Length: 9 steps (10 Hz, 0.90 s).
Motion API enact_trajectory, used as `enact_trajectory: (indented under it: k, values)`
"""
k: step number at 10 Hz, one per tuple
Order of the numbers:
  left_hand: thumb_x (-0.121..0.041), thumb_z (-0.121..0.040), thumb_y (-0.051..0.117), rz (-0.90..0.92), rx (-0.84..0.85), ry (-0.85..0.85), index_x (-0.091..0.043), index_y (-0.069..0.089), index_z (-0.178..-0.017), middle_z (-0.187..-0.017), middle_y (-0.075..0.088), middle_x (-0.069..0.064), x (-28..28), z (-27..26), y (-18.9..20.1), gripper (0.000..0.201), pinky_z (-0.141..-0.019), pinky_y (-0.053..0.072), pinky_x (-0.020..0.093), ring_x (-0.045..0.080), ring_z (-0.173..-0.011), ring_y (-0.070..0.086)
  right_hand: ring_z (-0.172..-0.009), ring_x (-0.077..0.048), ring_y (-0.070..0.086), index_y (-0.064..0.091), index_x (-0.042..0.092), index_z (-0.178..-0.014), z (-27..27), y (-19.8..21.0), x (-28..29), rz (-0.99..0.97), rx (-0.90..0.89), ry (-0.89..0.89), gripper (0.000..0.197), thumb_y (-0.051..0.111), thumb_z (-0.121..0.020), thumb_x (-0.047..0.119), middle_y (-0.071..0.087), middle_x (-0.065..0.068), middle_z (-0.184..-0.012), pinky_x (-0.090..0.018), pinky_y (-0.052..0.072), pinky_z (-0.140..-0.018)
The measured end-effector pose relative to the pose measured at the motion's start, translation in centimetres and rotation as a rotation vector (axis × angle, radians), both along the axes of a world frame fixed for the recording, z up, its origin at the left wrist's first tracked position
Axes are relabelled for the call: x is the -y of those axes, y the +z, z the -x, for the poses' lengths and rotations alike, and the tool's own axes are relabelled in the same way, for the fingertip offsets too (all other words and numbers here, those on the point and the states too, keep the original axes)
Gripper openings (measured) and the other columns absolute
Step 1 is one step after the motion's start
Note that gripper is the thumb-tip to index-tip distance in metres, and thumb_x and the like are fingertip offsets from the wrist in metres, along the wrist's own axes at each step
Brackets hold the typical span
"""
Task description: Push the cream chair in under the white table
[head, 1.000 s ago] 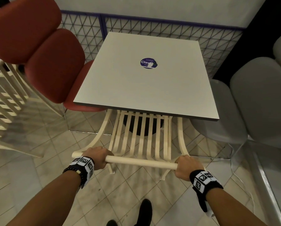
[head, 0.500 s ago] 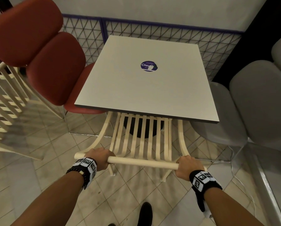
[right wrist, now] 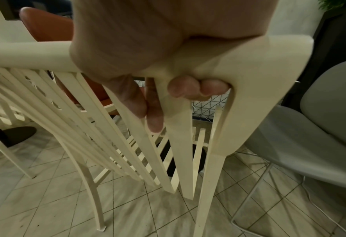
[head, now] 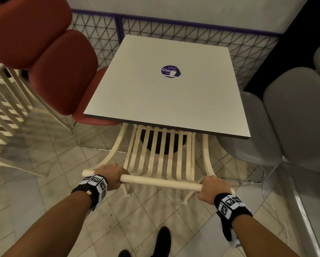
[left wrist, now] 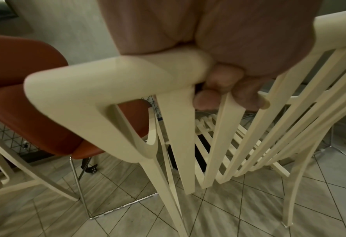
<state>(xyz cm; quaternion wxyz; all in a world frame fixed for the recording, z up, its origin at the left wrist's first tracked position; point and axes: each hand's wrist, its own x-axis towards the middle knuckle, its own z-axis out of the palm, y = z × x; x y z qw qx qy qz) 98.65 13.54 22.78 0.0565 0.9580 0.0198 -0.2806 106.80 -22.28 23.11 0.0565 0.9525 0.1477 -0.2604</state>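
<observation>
Over the last second the cream chair (head: 161,154) had slid a little farther in, so that less of its slatted back showed in front of the near edge of the white table (head: 166,93), while both hands kept the same grip on its top rail. That rail ran across the lower middle of the head view, with the left hand (head: 110,176) wrapped over it near its left end and the right hand (head: 212,189) wrapped over it near its right end, the bare middle of the rail between them. From the left wrist, fingertips (left wrist: 207,99) curled under the rail beside the corner of the frame; from the right wrist, fingertips (right wrist: 183,89) curled under it in the same way, with the thumb lying down along a slat. The seat sat under the tabletop, hidden from above, and the back slats rose from beneath the table edge toward the person. A red padded chair (head: 49,58) stood at the table's left side, a grey chair (head: 292,123) at its right, and a round purple sticker (head: 170,71) lay on the tabletop. Tiled floor (head: 49,197) showed below.
</observation>
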Motion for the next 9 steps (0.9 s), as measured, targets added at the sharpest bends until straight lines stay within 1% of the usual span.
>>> enact_trajectory:
  k: [1, 2, 4, 5, 6, 7, 8, 9]
  values:
    - [-0.03, -0.083, 0.059, 0.004, 0.001, 0.007, -0.046, 0.061, -0.111, -0.099, 0.067, -0.008, -0.2, 0.1, -0.3, 0.033, -0.08, 0.05, 0.037, 0.019, -0.094, 0.063, -0.092, -0.024, 0.062, 0.063, 0.021, -0.104, -0.1, 0.0, 0.0, -0.006, -0.002, 0.012, 0.033, 0.061, -0.077, 0.039, 0.063, -0.002, -0.102, -0.035, 0.051, -0.079]
    - [-0.029, -0.082, 0.059, 0.012, -0.002, 0.002, -0.047, 0.061, -0.111, -0.097, 0.068, -0.009, -0.4, 0.0, -0.5, 0.034, -0.076, 0.05, 0.036, 0.018, -0.091, 0.063, -0.089, -0.024, 0.062, 0.063, 0.022, -0.102, -0.1, -0.1, 0.1, -0.008, -0.002, 0.018, 0.031, 0.06, -0.076, 0.039, 0.063, -0.001, -0.098, -0.035, 0.051, -0.077]
    - [-0.033, -0.083, 0.059, -0.001, -0.007, 0.017, -0.049, 0.058, -0.114, -0.101, 0.067, -0.009, -0.2, 0.1, -0.8, 0.035, -0.08, 0.051, 0.038, 0.018, -0.095, 0.062, -0.092, -0.024, 0.062, 0.063, 0.023, -0.103, 0.0, 0.1, 0.1, -0.033, -0.004, -0.003, 0.031, 0.061, -0.075, 0.038, 0.064, -0.001, -0.101, -0.036, 0.052, -0.078]
    - [-0.035, -0.086, 0.06, -0.052, 0.033, 0.029, -0.046, 0.059, -0.115, -0.102, 0.069, -0.008, 0.2, 0.4, -0.8, 0.031, -0.08, 0.05, 0.037, 0.018, -0.096, 0.063, -0.09, -0.023, 0.063, 0.064, 0.024, -0.103, 0.8, 0.0, 0.0, -0.041, 0.054, -0.016, 0.028, 0.059, -0.078, 0.036, 0.067, 0.0, -0.098, -0.035, 0.051, -0.077]
    - [-0.038, -0.089, 0.058, -0.135, 0.148, 0.02, -0.037, 0.06, -0.114, -0.102, 0.07, -0.007, 1.6, 1.6, -0.2, 0.024, -0.088, 0.048, 0.037, 0.018, -0.096, 0.063, -0.092, -0.023, 0.061, 0.062, 0.023, -0.104, 2.8, -0.3, 0.1, -0.103, 0.228, -0.01, 0.026, 0.061, -0.08, 0.034, 0.068, 0.002, -0.096, -0.04, 0.048, -0.085]
    - [-0.037, -0.08, 0.072, -0.06, 0.435, 0.101, -0.028, 0.059, -0.119, -0.105, 0.067, -0.003, 2.9, 4.3, -0.5, 0.042, -0.095, 0.045, 0.042, 0.023, -0.1, 0.06, -0.089, -0.027, 0.061, 0.058, 0.018, -0.104, 5.2, -0.2, 0.4, -0.199, 0.406, -0.005, 0.042, 0.076, -0.067, 0.029, 0.067, -0.003, -0.096, -0.046, 0.05, -0.087]
    - [-0.035, -0.075, 0.078, 0.034, 0.579, 0.128, -0.023, 0.047, -0.134, -0.13, 0.057, 0.003, 3.7, 8.3, -1.4, 0.068, -0.104, 0.043, 0.05, 0.027, -0.122, 0.051, -0.117, -0.035, 0.055, 0.047, 0.012, -0.129, 8.2, -1.0, 0.8, -0.226, 0.482, 0.007, 0.08, 0.082, -0.059, 0.03, 0.059, -0.013, -0.127, -0.053, 0.047, -0.098]
    - [-0.043, -0.081, 0.066, 0.245, 0.491, 0.224, -0.045, 0.042, -0.124, -0.133, 0.057, 0.0, 4.5, 13.4, -2.1, 0.049, -0.099, 0.048, 0.041, 0.023, -0.124, 0.053, -0.137, -0.032, 0.038, 0.03, 0.015, -0.146, 11.6, -1.2, 1.0, -0.263, 0.395, -0.129, 0.092, 0.077, -0.069, 0.033, 0.038, -0.011, -0.15, -0.048, 0.043, -0.105]
